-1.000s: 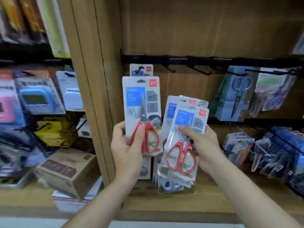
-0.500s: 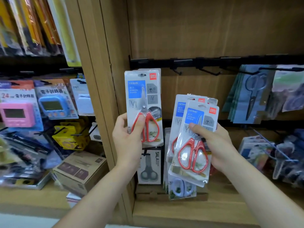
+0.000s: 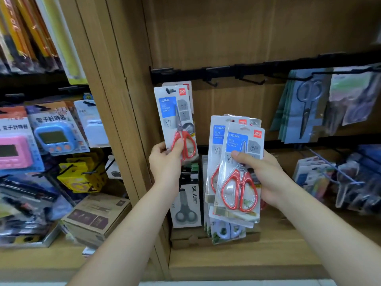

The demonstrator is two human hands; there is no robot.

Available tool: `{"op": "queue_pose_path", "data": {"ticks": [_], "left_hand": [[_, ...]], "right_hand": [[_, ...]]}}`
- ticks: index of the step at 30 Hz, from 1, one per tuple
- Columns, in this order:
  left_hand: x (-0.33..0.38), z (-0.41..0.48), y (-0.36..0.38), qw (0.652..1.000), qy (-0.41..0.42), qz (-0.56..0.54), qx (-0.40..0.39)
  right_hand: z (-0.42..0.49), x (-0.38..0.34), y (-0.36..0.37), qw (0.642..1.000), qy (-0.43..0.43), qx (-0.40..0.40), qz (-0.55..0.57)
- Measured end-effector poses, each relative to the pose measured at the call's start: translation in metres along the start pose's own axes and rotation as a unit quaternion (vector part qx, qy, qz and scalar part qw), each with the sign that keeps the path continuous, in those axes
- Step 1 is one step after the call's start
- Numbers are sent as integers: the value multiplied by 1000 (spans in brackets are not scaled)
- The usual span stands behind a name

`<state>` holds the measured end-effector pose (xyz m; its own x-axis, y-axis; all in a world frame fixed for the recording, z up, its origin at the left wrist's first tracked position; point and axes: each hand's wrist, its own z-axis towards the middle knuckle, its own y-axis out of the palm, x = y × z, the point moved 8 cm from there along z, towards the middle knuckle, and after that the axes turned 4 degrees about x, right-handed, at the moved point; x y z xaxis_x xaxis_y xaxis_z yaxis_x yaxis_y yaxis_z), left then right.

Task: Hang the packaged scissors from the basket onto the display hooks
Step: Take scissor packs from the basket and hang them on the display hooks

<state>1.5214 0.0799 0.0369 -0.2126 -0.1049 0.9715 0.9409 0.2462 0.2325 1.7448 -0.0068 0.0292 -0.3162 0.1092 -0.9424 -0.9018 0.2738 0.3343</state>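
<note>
My left hand (image 3: 165, 162) grips the lower end of one packaged pair of red-handled scissors (image 3: 175, 118). The pack's hang hole is on the leftmost hook (image 3: 169, 91) of the black rail (image 3: 257, 68), in front of another like pack. My right hand (image 3: 261, 174) holds a fanned stack of several packs of the same scissors (image 3: 237, 172), lower and to the right. Two bare hooks (image 3: 212, 83) stick out of the rail to the right. The basket is out of view.
Grey scissor packs (image 3: 305, 108) hang at the right of the rail. Below hang a SALA scissors pack (image 3: 186, 205) and more packs. A wooden upright (image 3: 115, 120) divides this bay from timers (image 3: 53, 135) and boxes (image 3: 97, 215) on the left.
My left hand has lifted its pack upward, bringing the hang hole over the leftmost hook. My right hand with its stack stays about where it was.
</note>
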Motion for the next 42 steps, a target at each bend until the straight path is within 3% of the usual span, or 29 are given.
{"op": "queue_pose_path", "data": {"ticks": [5,7,10,12,16,22,26,35,42], "left_hand": [[3,-51,-18,974,177,121,66],[4,-67,-8,969,205,135,-12],[-5,-88,27,957,109,127,-236],[-10,-94,37,945,98,140,-278],[-12,-88,27,968,84,92,-220],[-13,-76,9,986,0,-28,-162],[-12,-70,-1,989,-17,-66,-133],[13,-61,-26,992,47,-41,-112],[33,-47,-35,989,92,-34,-110]], "right_hand": [[1,1,-1,1000,-4,-3,7],[1,3,-2,1000,-7,6,21],[1,5,0,999,-23,22,28],[0,5,5,999,-41,29,19],[1,6,15,998,-54,9,34],[3,15,22,994,-2,-91,65],[8,23,17,995,-11,-59,82],[16,20,10,996,-51,60,40],[18,21,10,996,-41,69,36]]}}
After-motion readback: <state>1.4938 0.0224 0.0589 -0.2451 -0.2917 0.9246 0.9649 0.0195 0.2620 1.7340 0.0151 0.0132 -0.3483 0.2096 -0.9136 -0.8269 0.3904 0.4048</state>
